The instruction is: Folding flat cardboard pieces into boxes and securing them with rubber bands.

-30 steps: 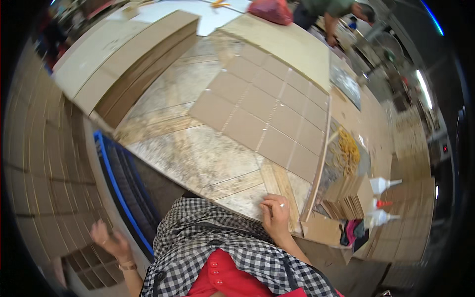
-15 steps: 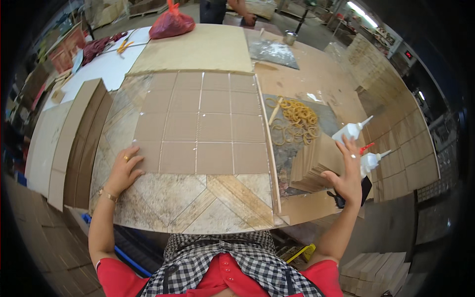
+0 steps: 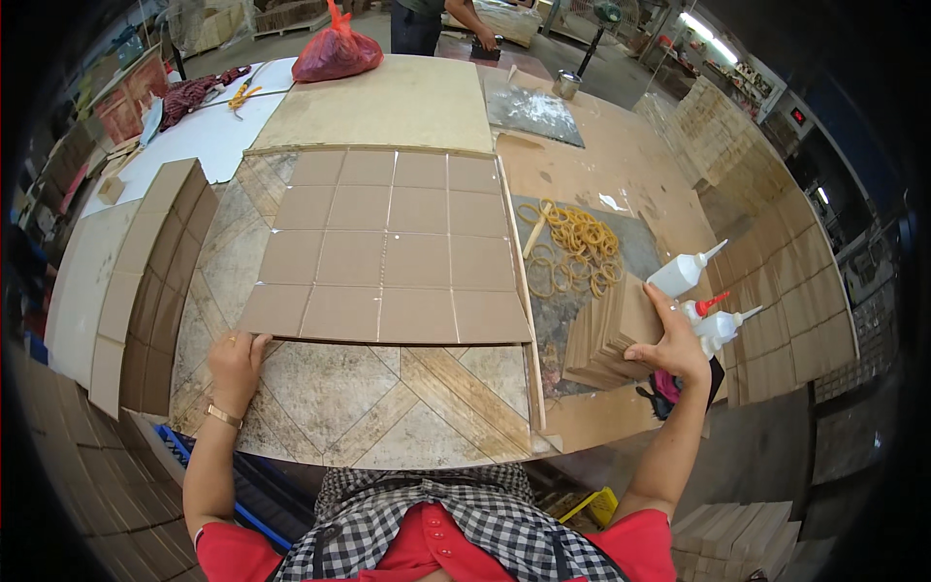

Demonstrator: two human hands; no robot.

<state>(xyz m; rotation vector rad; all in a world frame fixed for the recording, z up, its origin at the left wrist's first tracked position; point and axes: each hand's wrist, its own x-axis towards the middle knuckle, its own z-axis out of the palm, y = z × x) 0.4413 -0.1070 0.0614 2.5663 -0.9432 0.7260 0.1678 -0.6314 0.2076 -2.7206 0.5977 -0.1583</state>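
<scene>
A brown board sheet [image 3: 419, 262], divided into squares by pale lines, lies on the patterned tabletop [image 3: 320, 403] before me. My left hand [image 3: 236, 369] has its fingers curled at the sheet's near left corner, pinching the edge. A dark gap shows under the near edge. To the right, my right hand [image 3: 671, 339] grips a leaning stack of brown board pieces [image 3: 611, 335], thumb on the near side and fingers over the far side. How many pieces it grasps is hidden. White squeeze bottles [image 3: 676, 275] with pointed nozzles stand just beyond that hand, one with a red tip.
A wooden strip [image 3: 519, 291] runs along the sheet's right side. Yellow rubber bands [image 3: 582, 242] lie beyond the stack. Tall stacked brown blocks [image 3: 160, 281] stand at left. A red plastic bag [image 3: 337, 50] sits at the far edge, near another person [image 3: 417, 27].
My left hand slid nearer and curled onto the sheet's corner; the near edge now shows a gap beneath. My right hand came down from beside the bottles onto the stack.
</scene>
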